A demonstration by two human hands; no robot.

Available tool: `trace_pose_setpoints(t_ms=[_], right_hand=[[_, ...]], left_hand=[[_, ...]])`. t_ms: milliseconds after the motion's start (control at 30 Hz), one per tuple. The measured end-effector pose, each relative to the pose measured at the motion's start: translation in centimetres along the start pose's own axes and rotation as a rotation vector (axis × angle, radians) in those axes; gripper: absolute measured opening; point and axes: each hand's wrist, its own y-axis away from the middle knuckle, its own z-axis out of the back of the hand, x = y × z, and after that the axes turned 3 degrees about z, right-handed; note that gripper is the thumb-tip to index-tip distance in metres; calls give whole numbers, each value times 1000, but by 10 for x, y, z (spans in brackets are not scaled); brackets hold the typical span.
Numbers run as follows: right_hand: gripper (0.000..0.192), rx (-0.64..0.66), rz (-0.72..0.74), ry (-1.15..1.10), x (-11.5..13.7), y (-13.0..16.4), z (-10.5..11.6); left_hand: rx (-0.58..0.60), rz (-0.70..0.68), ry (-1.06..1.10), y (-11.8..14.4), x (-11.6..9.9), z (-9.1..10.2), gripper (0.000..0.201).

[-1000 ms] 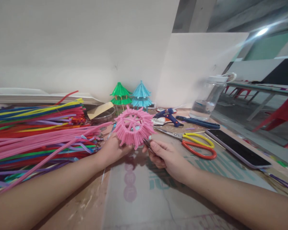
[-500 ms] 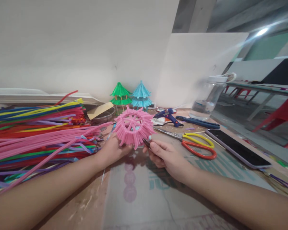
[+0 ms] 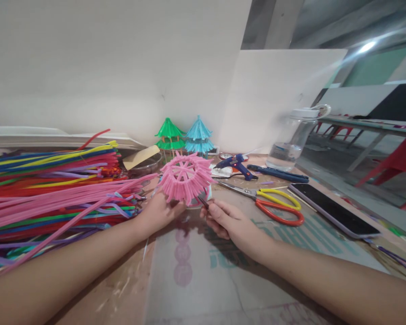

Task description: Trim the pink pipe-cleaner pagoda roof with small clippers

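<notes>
A pink pipe-cleaner roof (image 3: 186, 192), a fringed ring with spokes across its open middle, is held up in front of me. My left hand (image 3: 162, 208) grips it from below on the left; the fringe hides most of those fingers. In my right hand (image 3: 223, 217) is a slim dark metal tool, apparently tweezers (image 3: 203, 201), pinched between thumb and fingers. Its tip reaches the lower right fringe of the pink roof. Behind stand a green two-tier pipe-cleaner pavilion (image 3: 169, 131) and a light blue one (image 3: 198, 131).
Bundles of coloured pipe cleaners (image 3: 71, 198) fill the left side. To the right lie scissors (image 3: 274, 203), a blue glue gun (image 3: 236, 165), a dark blue cutter-like tool (image 3: 279, 173) and a phone (image 3: 334, 210). A clear water bottle (image 3: 289, 140) stands behind them.
The pink roof has shifted slightly left and tilted. More of the dark tool shows now, below the lower right fringe. Both hands keep their hold.
</notes>
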Motion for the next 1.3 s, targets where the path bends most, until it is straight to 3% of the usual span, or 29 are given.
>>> trace_pose_setpoints(t_ms=[433, 633, 767, 967, 1300], right_hand=[[51, -82, 65, 5, -2, -2, 3], [41, -74, -6, -4, -1, -3, 0], [45, -13, -92, 50, -3, 0, -1], [62, -27, 90, 75, 0, 9, 2], [64, -76, 49, 6, -3, 5, -1]], left_hand=[[-26, -80, -23, 0, -3, 1, 21], [15, -95, -36, 2, 1, 0, 23], [18, -51, -70, 2, 2, 0, 23], [20, -68, -78, 1, -1, 1, 28], [33, -6, -31, 3, 3, 1, 25]])
